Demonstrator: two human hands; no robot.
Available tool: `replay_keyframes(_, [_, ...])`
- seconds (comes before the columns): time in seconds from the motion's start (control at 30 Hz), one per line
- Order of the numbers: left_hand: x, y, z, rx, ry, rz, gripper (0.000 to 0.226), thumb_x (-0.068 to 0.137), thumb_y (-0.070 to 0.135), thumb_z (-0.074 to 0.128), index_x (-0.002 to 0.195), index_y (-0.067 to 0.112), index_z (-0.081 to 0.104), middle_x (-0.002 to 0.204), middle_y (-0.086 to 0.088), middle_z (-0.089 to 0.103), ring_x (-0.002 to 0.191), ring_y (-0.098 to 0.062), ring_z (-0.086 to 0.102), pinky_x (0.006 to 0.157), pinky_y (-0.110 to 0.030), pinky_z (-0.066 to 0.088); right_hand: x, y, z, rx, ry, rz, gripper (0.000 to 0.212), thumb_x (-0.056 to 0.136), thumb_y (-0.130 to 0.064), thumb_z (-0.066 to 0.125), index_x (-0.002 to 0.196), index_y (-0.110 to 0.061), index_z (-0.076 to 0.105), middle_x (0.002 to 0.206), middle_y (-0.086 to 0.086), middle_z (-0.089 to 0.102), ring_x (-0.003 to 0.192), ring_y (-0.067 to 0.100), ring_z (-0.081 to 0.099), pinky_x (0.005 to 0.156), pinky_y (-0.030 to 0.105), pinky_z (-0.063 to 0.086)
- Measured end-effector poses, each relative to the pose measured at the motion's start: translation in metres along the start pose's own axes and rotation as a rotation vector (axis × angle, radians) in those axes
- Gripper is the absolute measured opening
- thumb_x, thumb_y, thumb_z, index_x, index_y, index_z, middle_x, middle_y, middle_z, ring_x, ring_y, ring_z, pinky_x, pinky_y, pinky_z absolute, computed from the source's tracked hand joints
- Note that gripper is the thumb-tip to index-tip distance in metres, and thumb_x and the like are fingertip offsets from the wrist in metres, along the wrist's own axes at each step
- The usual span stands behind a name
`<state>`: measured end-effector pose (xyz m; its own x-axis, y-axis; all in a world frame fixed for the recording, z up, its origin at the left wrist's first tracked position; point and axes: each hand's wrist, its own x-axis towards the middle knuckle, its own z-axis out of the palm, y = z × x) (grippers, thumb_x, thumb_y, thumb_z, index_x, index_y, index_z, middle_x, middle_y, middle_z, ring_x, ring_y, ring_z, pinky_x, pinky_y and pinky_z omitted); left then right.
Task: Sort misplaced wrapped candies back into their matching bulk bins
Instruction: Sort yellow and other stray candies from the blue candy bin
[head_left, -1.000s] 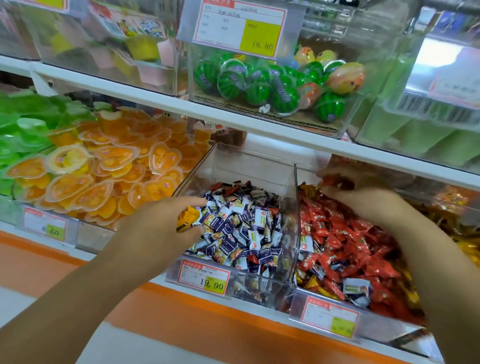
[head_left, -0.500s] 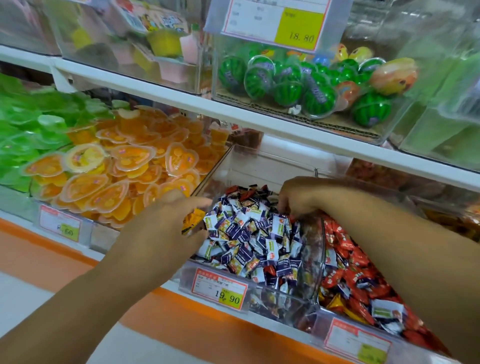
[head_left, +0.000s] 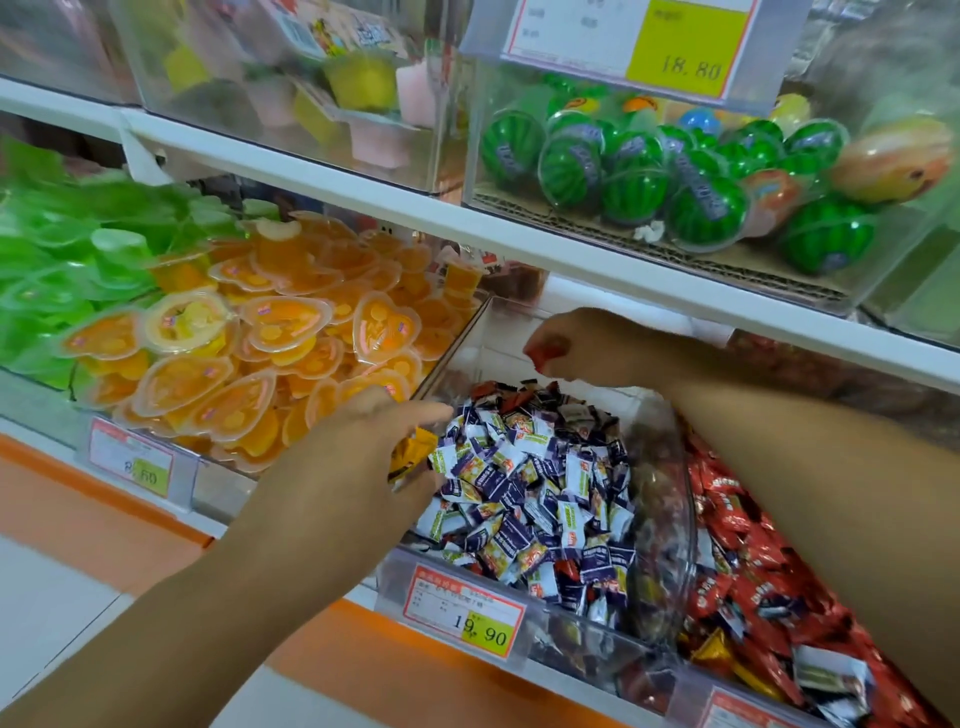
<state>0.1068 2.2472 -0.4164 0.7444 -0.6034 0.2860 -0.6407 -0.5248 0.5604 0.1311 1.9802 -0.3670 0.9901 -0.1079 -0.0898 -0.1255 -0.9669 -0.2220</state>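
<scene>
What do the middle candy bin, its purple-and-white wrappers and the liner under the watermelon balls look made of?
Bin: clear rigid plastic, probably acrylic; see-through walls with glare. Wrappers: glossy printed film, crinkled, catching highlights. Liner: brown corrugated cardboard, fluted edge showing.

Left grip (head_left: 353, 467) round yellow candy (head_left: 413, 449), right grip (head_left: 587, 343) round red candy (head_left: 543, 353), arms outstretched.

Hands: two, a left hand (head_left: 343, 467) and a right hand (head_left: 582, 343);
Price tags: four, marked 18.80 (head_left: 639, 41), 8.60 (head_left: 132, 460), 19.90 (head_left: 465, 613), and one cut off at the bottom edge (head_left: 748, 714);
Red-wrapped candy (head_left: 545, 352) in the right hand: one;
Yellow-wrapped candy (head_left: 411, 451) in the left hand: one showing;
Purple-and-white candies (head_left: 530, 483): a heap past counting
</scene>
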Motion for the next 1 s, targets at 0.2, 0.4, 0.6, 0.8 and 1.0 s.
replay_keyframes(0.2, [0.002,0.002,-0.001,0.052,-0.030,-0.058,0.049,0.091,0.046,0.056,0.135,0.054,0.035,0.095,0.020,0.034,0.068,-0.003,0.048,0.060,-0.018,0.040,0.031,-0.008,0.050,-0.155,-0.207,0.053,0.031,0.097,-0.015,0.051,0.127,-0.013,0.057,0.128,0.008,0.057,0.114,0.026,0.052,0.087,0.029,0.040])
replay_keyframes(0.4, [0.003,0.002,-0.001,0.075,-0.056,-0.064,0.050,0.092,0.047,0.054,0.136,0.054,0.033,0.094,0.026,0.032,0.067,-0.004,0.049,0.057,-0.017,0.038,0.032,0.001,0.053,-0.152,-0.254,0.101,0.036,0.097,-0.024,0.055,0.132,-0.016,0.053,0.140,0.007,0.048,0.125,0.025,0.045,0.089,0.023,0.031])
replay_keyframes(0.6, [0.002,0.002,-0.001,0.092,-0.049,-0.054,0.050,0.092,0.047,0.053,0.136,0.055,0.031,0.095,0.024,0.032,0.073,-0.002,0.050,0.061,-0.017,0.041,0.046,0.004,0.046,0.060,0.110,0.017,0.019,0.096,-0.012,0.052,0.103,-0.007,0.069,0.114,0.006,0.066,0.097,0.016,0.057,0.075,0.022,0.035])
replay_keyframes(0.8, [0.003,0.001,0.001,0.105,-0.069,-0.054,0.050,0.092,0.046,0.054,0.136,0.055,0.033,0.097,0.030,0.031,0.073,-0.001,0.049,0.060,-0.016,0.041,0.063,-0.008,0.070,-0.095,-0.103,0.030,0.029,0.101,-0.021,0.046,0.122,-0.012,0.064,0.126,0.009,0.060,0.113,0.027,0.054,0.087,0.027,0.038])
replay_keyframes(1.0, [0.004,0.000,0.001,0.127,-0.076,-0.065,0.051,0.091,0.047,0.054,0.136,0.055,0.031,0.096,0.022,0.031,0.071,-0.001,0.050,0.056,-0.014,0.038,0.061,-0.005,0.077,-0.115,-0.227,0.031,0.028,0.102,-0.027,0.043,0.119,-0.012,0.059,0.122,0.011,0.057,0.095,0.023,0.051,0.080,0.029,0.038])
